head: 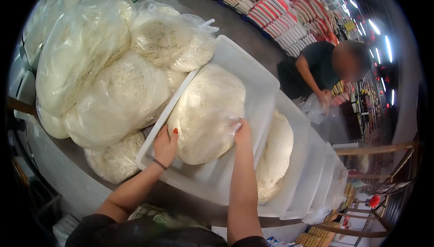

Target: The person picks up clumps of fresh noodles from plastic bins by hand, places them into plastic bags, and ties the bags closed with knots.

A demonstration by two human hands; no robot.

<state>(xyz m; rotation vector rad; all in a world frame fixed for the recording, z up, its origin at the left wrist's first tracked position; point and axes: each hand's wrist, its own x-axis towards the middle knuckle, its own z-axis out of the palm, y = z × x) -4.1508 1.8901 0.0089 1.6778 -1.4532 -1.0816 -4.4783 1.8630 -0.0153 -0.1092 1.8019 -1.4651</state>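
Observation:
A clear plastic bag of pale noodles (206, 111) sits in a translucent white plastic tub (259, 77) before me. My right hand (243, 131) pinches the bunched plastic at the bag's right side. Against its lower left side rests my left hand (165, 147), thumb spread from the fingers, close to the tub's rim. The left fingertips are partly hidden between bag and rim. To the right, another noodle mass (276, 155) lies in the tub beyond.
Several large noodle-filled plastic bags (125, 94) are heaped left of the tub. More white tubs (315, 175) run off to the right. Across the aisle stand stacked packages (271, 13). A person (317, 67) there handles clear plastic.

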